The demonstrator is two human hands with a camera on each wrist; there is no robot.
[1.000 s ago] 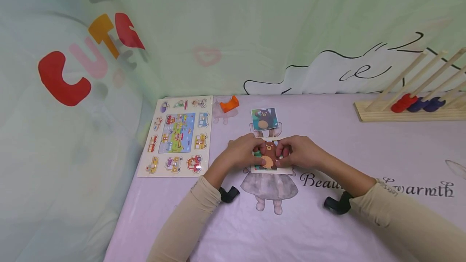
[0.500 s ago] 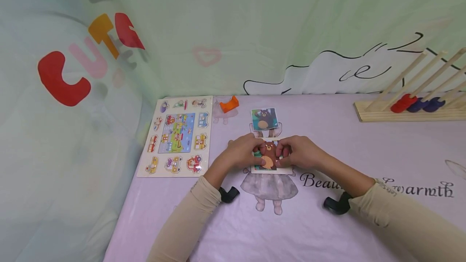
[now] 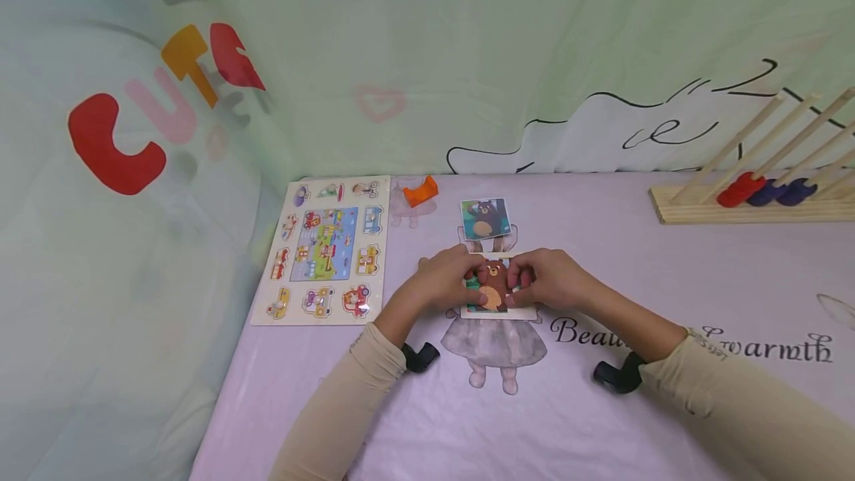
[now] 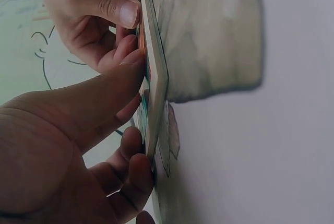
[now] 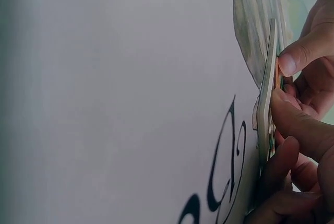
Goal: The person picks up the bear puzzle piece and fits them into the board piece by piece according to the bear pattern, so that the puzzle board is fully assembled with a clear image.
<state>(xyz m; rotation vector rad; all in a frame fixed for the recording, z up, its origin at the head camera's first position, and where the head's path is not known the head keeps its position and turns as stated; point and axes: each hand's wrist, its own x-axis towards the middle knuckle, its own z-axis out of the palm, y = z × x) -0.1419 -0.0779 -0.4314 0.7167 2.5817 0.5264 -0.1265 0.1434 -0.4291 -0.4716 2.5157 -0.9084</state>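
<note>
A small bear jigsaw puzzle (image 3: 496, 301), in a pale board frame, lies on the table between both hands. My left hand (image 3: 446, 277) has thumb and curled fingers on its left side. From the other side my right hand (image 3: 556, 277) holds the puzzle with thumb and bent fingers. In the left wrist view the board's pale edge (image 4: 159, 72) is seen side-on, flat against the cloth, with thumbs on the picture face. The fingers hide the puzzle's left and right parts. Just behind lies a square bear picture card (image 3: 485, 219), tilted slightly.
A wooden vehicle peg puzzle (image 3: 334, 310) lies to the left. Near it sits an orange plastic piece (image 3: 421, 191). A wooden bead stand (image 3: 695, 206) with upright rods and red and blue beads is at the back right. Curtains rise behind and left.
</note>
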